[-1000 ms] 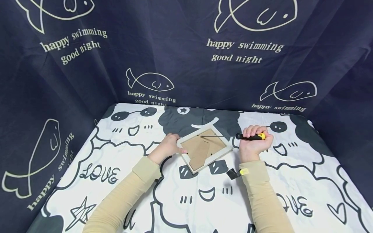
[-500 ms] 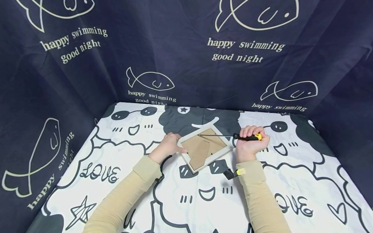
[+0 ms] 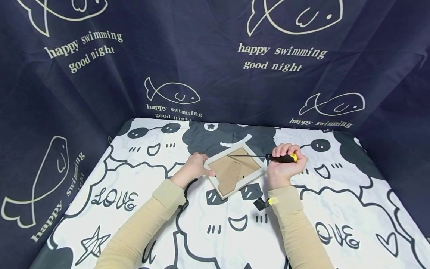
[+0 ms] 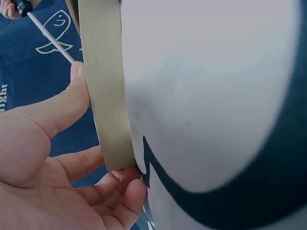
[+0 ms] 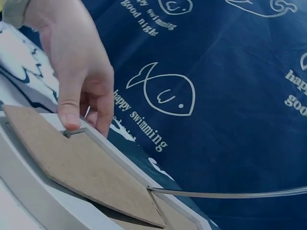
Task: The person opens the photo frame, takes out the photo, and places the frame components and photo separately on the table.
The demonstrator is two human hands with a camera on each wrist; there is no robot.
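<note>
A white picture frame [image 3: 218, 185] lies back side up on the table, its brown backing board [image 3: 246, 170] and stand flap [image 3: 229, 177] showing. My left hand [image 3: 194, 168] holds its left edge, thumb on the back and fingers along the outer side [image 4: 108, 96]. My right hand [image 3: 285, 164] grips the black and yellow handle of a screwdriver [image 3: 281, 158]. The screwdriver's shaft [image 5: 230, 194] runs level to the left, its tip at the far inner edge of the frame, by a small dark tab. In the right wrist view the stand flap tilts up from the backing.
A cloth [image 3: 134, 179] with black and white cartoon print covers the table. Dark blue curtains [image 3: 221, 74] with fish drawings stand behind and at both sides. A black wrist camera piece [image 3: 260, 204] juts from the right sleeve.
My right hand has moved left with the screwdriver, and the tip has shifted slightly left along the frame's inner edge. The left hand and the frame stay in place.
</note>
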